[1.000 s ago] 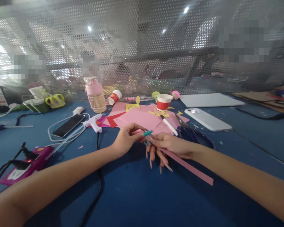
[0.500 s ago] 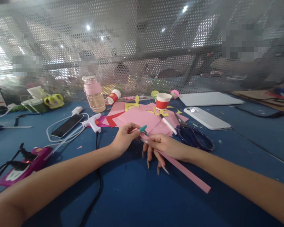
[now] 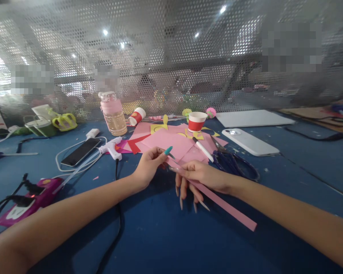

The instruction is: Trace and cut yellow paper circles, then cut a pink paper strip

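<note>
A long pink paper strip (image 3: 225,205) runs slantwise through both hands above the blue table. My left hand (image 3: 148,165) pinches its upper end between thumb and fingers; the thumb has a long teal nail. Closed on the strip a little lower down, my right hand (image 3: 202,175) grips with thumb and forefinger while its other long-nailed fingers hang beneath. The strip's free end sticks out to the lower right, past the right hand. Just beyond the hands lie pink paper sheets (image 3: 162,140), with a white marker (image 3: 203,150) and dark blue-handled scissors (image 3: 236,165) to their right.
A white glue gun (image 3: 112,147), black phone (image 3: 81,152) and magenta power strip (image 3: 36,201) lie at left. Behind the sheets are a pink-lidded bottle (image 3: 113,114) and a red-white paper cup (image 3: 197,121). At right rest a white phone (image 3: 250,142) and a white flat panel (image 3: 254,118).
My left hand has shifted slightly left, and more of the strip shows between the hands. The right hand's lower fingers and the strip's free end have moved slightly right.
</note>
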`<act>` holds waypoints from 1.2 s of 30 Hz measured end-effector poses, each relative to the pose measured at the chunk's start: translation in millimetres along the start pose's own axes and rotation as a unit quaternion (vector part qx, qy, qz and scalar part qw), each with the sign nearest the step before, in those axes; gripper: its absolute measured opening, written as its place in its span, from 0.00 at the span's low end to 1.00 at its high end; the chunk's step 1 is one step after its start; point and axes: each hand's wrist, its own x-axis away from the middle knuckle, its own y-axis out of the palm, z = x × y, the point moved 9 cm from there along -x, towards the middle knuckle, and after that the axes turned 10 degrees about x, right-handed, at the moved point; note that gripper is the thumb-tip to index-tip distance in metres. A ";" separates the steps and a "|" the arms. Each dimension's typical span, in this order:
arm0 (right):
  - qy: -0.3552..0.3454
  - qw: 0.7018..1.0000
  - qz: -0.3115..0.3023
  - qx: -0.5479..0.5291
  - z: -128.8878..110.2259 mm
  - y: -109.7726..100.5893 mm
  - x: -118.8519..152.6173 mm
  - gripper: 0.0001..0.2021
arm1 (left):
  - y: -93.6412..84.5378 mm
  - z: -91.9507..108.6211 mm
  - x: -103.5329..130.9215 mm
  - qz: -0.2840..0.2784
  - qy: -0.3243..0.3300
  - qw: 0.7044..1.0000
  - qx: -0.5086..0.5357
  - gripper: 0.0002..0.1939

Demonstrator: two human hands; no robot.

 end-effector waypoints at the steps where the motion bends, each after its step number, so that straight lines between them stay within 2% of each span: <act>1: -0.001 1.000 -0.001 -0.004 0.4 -0.3 0.1 0.21 | -0.5 -0.1 -0.1 0.001 -0.001 1.000 0.002 0.12; 5: -0.007 1.000 0.017 -0.021 1.3 -4.6 0.1 0.19 | -0.1 0.5 -0.4 -0.001 -0.006 1.000 0.025 0.13; 8: 0.001 0.998 0.027 -0.061 3.3 -7.5 -0.5 0.18 | 4.3 1.7 -0.4 -0.023 -0.002 0.999 0.035 0.15; 11: 0.017 0.995 0.039 -0.085 5.9 -10.4 -0.8 0.17 | 5.8 7.1 0.1 -0.035 0.038 0.999 0.012 0.18; 14: 0.024 0.995 0.041 -0.082 6.6 -10.9 -0.8 0.17 | 3.1 11.8 1.1 -0.025 0.074 0.997 -0.014 0.14; 20: 0.019 0.997 0.042 -0.070 6.0 -9.7 -1.2 0.17 | 4.3 16.6 3.2 -0.027 0.085 0.994 -0.065 0.17; 24: 0.016 0.998 0.026 -0.059 4.7 -6.7 -0.6 0.17 | 6.1 18.0 3.6 -0.032 0.086 0.994 -0.067 0.12; 36: -0.007 0.999 0.017 -0.026 2.3 -6.2 -0.8 0.19 | -0.3 11.5 0.2 0.003 0.061 0.998 -0.014 0.05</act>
